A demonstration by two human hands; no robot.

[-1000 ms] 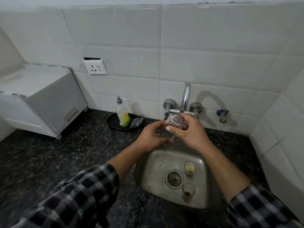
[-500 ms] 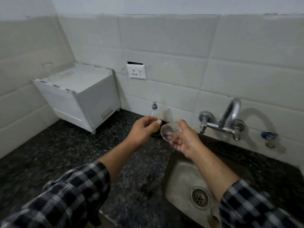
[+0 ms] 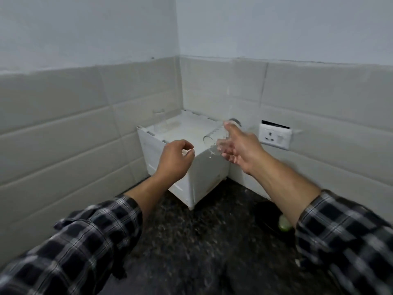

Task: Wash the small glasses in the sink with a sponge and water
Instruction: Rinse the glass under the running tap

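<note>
Dark speckled stone makes the table [image 3: 191,241], with a white box [image 3: 204,173] in its far corner. Above the box, the left hand [image 3: 174,160] is curled inward, and I cannot tell whether it pinches anything. The right hand [image 3: 240,150], fingers part-spread, holds a wet small glass [image 3: 214,134] tipped sideways between thumb and fingers.

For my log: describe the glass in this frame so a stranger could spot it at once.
Find the white box in the tiled corner of the dark counter. Above its right edge, the right hand holds a small clear glass tipped on its side, mouth leftward. Nothing else there is held in the air and dripping.
</note>
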